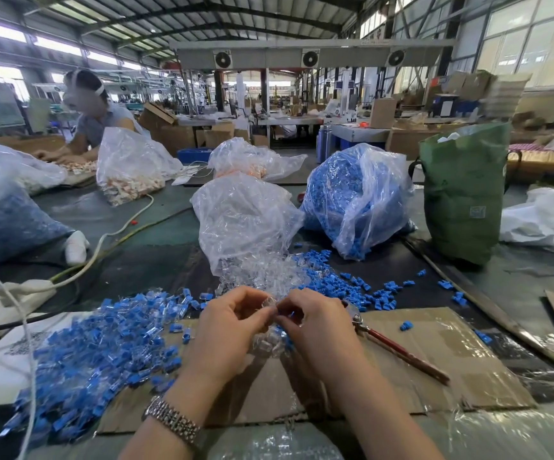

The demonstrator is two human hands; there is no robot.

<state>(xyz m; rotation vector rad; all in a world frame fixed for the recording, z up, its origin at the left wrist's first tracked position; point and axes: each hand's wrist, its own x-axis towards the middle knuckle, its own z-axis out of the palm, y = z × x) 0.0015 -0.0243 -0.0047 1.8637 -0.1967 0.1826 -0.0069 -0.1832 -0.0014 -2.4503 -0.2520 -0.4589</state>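
My left hand (pixel 227 330) and my right hand (pixel 315 327) meet over a taped cardboard sheet (pixel 435 346). The left fingertips pinch a small clear plastic piece (pixel 269 302). My right fingers pinch a small blue plastic part (pixel 287 316) against it and cup several more clear and blue pieces underneath. A heap of joined blue-and-clear pieces (pixel 102 353) lies to the left. Loose clear pieces (pixel 262 270) spill from a clear bag (pixel 242 217) just beyond my hands. Loose blue parts (pixel 345 283) lie scattered to the right.
A red-handled tool (pixel 401 351) lies on the cardboard right of my hands. A big bag of blue parts (pixel 352 197) and a green sack (pixel 464 194) stand behind. A white power strip (pixel 19 293) and cables run at left. Another person (pixel 96 117) works at far left.
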